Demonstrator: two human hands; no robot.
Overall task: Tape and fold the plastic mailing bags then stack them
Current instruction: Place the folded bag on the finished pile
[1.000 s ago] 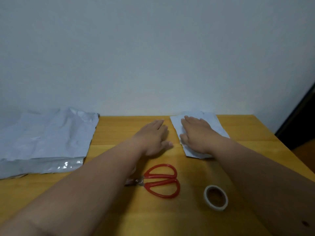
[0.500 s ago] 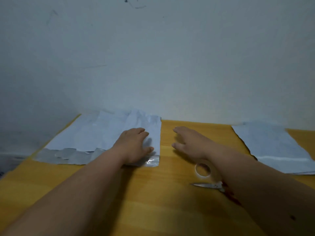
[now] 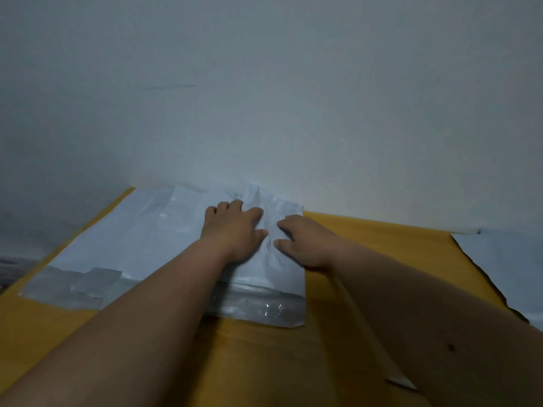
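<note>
Both hands (image 3: 232, 230) (image 3: 305, 242), fingers (image 3: 223, 207) spread flat, press bag stack's (image 3: 132, 239) right edge.

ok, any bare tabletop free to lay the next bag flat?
Bare table lies between the bag pile on the left and the folded bags at the right edge, though the right forearm crosses it. Another strip runs along the near edge. The left hand and right hand crowd the pile.

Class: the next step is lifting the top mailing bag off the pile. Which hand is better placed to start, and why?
Probably the right hand: its fingers sit at the free right edge of the pile of mailing bags, while the left hand lies further in, pressing the bags down.
</note>
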